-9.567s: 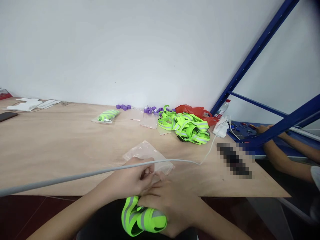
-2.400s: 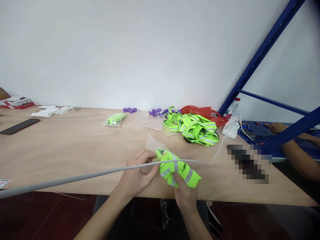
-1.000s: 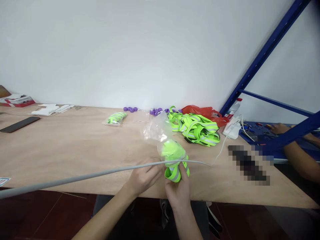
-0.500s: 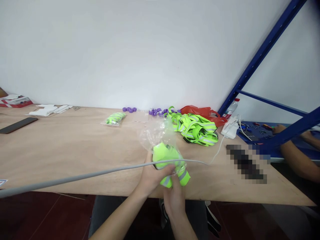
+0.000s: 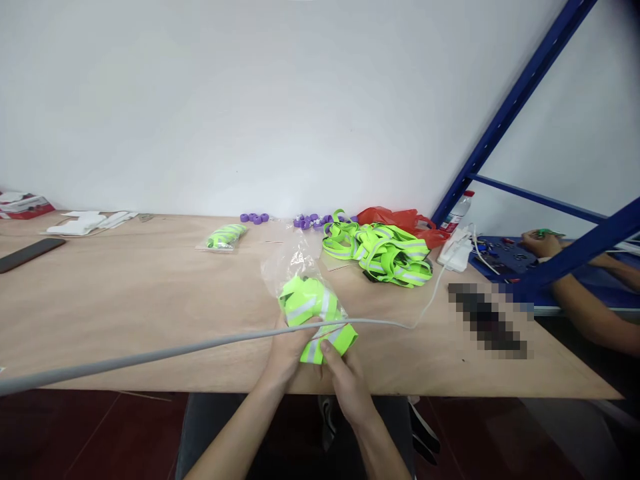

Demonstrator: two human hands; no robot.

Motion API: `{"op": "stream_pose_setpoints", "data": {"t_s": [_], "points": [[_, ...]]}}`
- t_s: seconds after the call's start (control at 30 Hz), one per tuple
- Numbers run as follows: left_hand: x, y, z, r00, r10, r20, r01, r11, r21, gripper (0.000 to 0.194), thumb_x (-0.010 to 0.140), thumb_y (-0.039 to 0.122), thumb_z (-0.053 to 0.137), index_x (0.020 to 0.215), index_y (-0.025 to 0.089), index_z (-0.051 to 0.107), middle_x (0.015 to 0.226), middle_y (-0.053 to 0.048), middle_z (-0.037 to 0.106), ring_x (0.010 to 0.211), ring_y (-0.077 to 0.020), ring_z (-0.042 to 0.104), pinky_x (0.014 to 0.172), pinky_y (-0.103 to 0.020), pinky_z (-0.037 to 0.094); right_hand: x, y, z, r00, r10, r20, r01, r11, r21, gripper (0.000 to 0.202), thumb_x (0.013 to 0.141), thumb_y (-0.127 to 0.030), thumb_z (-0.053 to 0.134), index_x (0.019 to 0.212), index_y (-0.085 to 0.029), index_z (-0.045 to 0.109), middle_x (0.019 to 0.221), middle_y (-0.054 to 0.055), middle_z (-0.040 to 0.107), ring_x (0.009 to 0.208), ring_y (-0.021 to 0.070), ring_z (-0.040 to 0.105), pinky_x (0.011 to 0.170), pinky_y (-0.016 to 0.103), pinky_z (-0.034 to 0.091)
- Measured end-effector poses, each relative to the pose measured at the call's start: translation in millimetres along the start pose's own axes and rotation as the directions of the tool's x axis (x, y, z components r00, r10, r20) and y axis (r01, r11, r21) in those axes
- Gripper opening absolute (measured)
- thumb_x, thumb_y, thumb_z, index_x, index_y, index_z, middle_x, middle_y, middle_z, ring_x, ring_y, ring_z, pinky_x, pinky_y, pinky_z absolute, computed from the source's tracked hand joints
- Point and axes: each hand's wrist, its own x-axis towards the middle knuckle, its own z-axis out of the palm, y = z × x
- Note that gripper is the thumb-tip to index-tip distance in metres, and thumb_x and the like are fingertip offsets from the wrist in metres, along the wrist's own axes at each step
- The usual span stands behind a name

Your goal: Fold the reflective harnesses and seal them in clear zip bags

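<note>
Neon-yellow reflective strap [image 5: 307, 299] with silver-grey stripes lies bunched partly inside a clear plastic bag [image 5: 280, 267], its lower end sticking out of the bag's near side. My left hand [image 5: 290, 347] is closed around the left side of the bag and strap. My right hand [image 5: 345, 373] pinches the strap's protruding end, thumb on top. Both hands are near the table's front edge. A grey cable [image 5: 200, 348] crosses in front of the view, over the bag and left hand. Some fingers are hidden beneath the strap.
On the table [image 5: 150, 300] lie a pile of reflective straps [image 5: 385, 253], a filled bag [image 5: 225, 237], purple rings [image 5: 255, 218], a red plastic bag [image 5: 400, 218] and a white power strip [image 5: 456, 253]. A blue metal frame [image 5: 515, 100] rises at right, beside another person's arms [image 5: 585, 307].
The bag and strap have shifted slightly left and turned, showing more stripes. My right hand has moved from beneath the strap to its near right end, with the thumb now on top.
</note>
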Motion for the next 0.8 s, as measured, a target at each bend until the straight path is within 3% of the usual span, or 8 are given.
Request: {"op": "stream_pose_setpoints", "data": {"t_s": [0.1,0.2,0.3,0.37,0.47,0.6,0.73,0.8], "points": [[-4,-3,1.1,0.998,-0.031,0.055,0.031,0.999,0.011,0.045,0.07,0.052,0.085,0.087,0.015,0.066,0.065,-0.002,0.068,0.04,-0.0139,0.056,0.033,-0.024,0.042,4,1,2,0.998,0.017,0.064,-0.019,1.0,0.019,0.029,0.081,-0.045,0.077,0.076,-0.017,0.074,0.053,-0.003,0.06,0.044,0.0117,0.049,0.043,0.024,0.041],[-6,-5,8.0,0.998,-0.049,0.041,0.048,0.999,0.027,0.042,0.069,0.049,0.087,0.082,0.013,0.067,0.064,-0.001,0.068,0.04,-0.0107,0.053,0.034,-0.02,0.039,8,6,14,0.994,0.05,-0.094,-0.041,0.994,0.099,0.034,0.075,-0.049,0.081,0.073,-0.016,0.074,0.057,-0.001,0.065,0.044,0.0121,0.052,0.043,0.025,0.044],[-8,-6,16.4,0.999,-0.015,0.034,0.015,1.0,0.004,0.042,0.065,0.042,0.09,0.089,0.013,0.071,0.08,-0.005,0.075,0.064,-0.0162,0.068,0.057,-0.023,0.054,9,7,28,0.953,0.086,-0.292,-0.032,0.982,0.185,0.033,0.069,-0.047,0.085,0.077,-0.016,0.075,0.072,0.004,0.074,0.064,0.0189,0.068,0.06,0.03,0.057],[-8,-5,18.8,0.999,0.014,0.05,-0.013,1.0,-0.015,0.045,0.064,0.04,0.091,0.096,0.014,0.073,0.093,-0.007,0.077,0.083,-0.0216,0.072,0.076,-0.029,0.057,9,4,32,0.938,0.096,-0.332,-0.029,0.979,0.201,0.033,0.068,-0.045,0.085,0.081,-0.016,0.076,0.08,0.007,0.077,0.079,0.024,0.072,0.073,0.035,0.06],[-7,0,14.6,0.997,-0.006,0.072,0.006,1.0,-0.008,0.046,0.066,0.043,0.089,0.096,0.013,0.073,0.096,-0.009,0.077,0.088,-0.0241,0.072,0.078,-0.031,0.057,8,-4,27,0.98,0.064,-0.189,-0.039,0.991,0.131,0.035,0.075,-0.048,0.08,0.089,-0.016,0.077,0.085,0.008,0.078,0.082,0.0255,0.073,0.074,0.037,0.06],[-2,-4,5.9,0.997,-0.076,0.016,0.077,0.991,-0.106,0.042,0.07,0.046,0.088,0.09,0.012,0.072,0.08,-0.005,0.074,0.072,-0.0177,0.068,0.065,-0.026,0.054,12,-8,11,0.999,-0.011,0.051,0.021,0.98,-0.198,0.028,0.086,-0.045,0.069,0.088,-0.018,0.076,0.079,0.004,0.075,0.07,0.0206,0.069,0.063,0.031,0.056],[-1,-14,5.8,0.998,-0.059,0.021,0.062,0.983,-0.173,0.038,0.071,0.042,0.087,0.089,0.011,0.074,0.082,-0.006,0.074,0.077,-0.0191,0.069,0.073,-0.027,0.054,18,-1,6,0.944,-0.327,-0.031,0.243,0.759,-0.604,0.032,0.086,-0.034,0.066,0.059,-0.019,0.064,0.052,-0.002,0.061,0.048,0.0136,0.055,0.048,0.024,0.044],[-1,-13,4.5,0.998,-0.035,0.045,0.042,0.983,-0.179,0.037,0.073,0.04,0.086,0.093,0.01,0.076,0.092,-0.009,0.076,0.089,-0.023,0.07,0.084,-0.031,0.054,20,-4,3,0.869,-0.482,0.116,0.401,0.547,-0.735,0.031,0.089,-0.028,0.063,0.059,-0.019,0.063,0.05,-0.002,0.06,0.044,0.0119,0.052,0.046,0.024,0.041]]}}
